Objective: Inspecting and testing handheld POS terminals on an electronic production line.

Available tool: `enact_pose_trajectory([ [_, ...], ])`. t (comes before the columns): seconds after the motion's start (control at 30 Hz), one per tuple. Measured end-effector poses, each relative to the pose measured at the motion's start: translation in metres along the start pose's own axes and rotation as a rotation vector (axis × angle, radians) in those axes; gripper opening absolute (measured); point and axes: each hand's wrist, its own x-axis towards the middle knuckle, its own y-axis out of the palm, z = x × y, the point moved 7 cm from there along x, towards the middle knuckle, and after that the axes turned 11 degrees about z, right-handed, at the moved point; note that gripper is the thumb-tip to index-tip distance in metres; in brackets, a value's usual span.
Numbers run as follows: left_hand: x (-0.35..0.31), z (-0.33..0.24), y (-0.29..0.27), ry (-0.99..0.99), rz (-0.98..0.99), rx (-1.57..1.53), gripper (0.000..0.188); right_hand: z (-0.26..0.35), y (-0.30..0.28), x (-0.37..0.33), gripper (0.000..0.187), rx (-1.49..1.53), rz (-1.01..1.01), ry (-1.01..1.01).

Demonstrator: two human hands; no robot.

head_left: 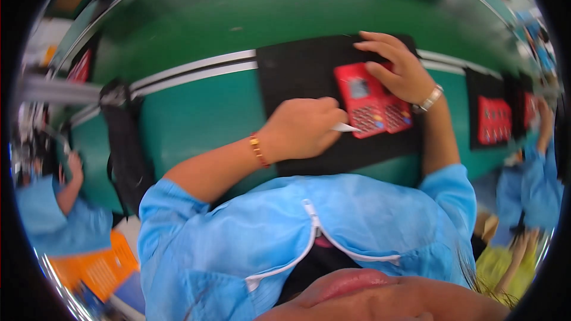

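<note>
On a black mat [285, 77] lies a red flat piece [348, 77] with a small greyish window. Its lower part carries rows of small dark shapes and a blue spot; a similar red section [397, 114] sits beside it at the right. My left hand [306, 128], with a red and gold bracelet, is closed round a thin white pointed tool [345, 127], whose tip reaches the red piece's lower left edge. Over the upper right of the red piece, my right hand [401, 71] has its fingers apart, the thumb near the surface. Its fingertips are slightly blurred.
The mat spans a green bench [196, 119] and a silver rail [196, 68]. A black strap-like object [125, 142] hangs at the left. Another red piece [495, 120] lies on a dark mat at the right. Blue-clad people [71, 220] sit on both sides.
</note>
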Motion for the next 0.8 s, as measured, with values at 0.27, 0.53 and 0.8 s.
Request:
enact_pose_trajectory([
  [0.27,0.004,0.012,0.006,0.095,-0.071,-0.059,0.012,0.052,0.036,0.023,0.056,-0.298,0.230,-0.018],
  [0.53,-0.005,0.009,0.012,0.131,-0.065,0.049,0.014,0.054,0.045,-0.023,0.043,-0.411,-0.002,0.087],
  [0.8,-0.004,0.013,0.016,0.074,-0.007,0.043,0.016,-0.012,0.007,-0.061,0.060,-0.338,-0.067,0.093],
])
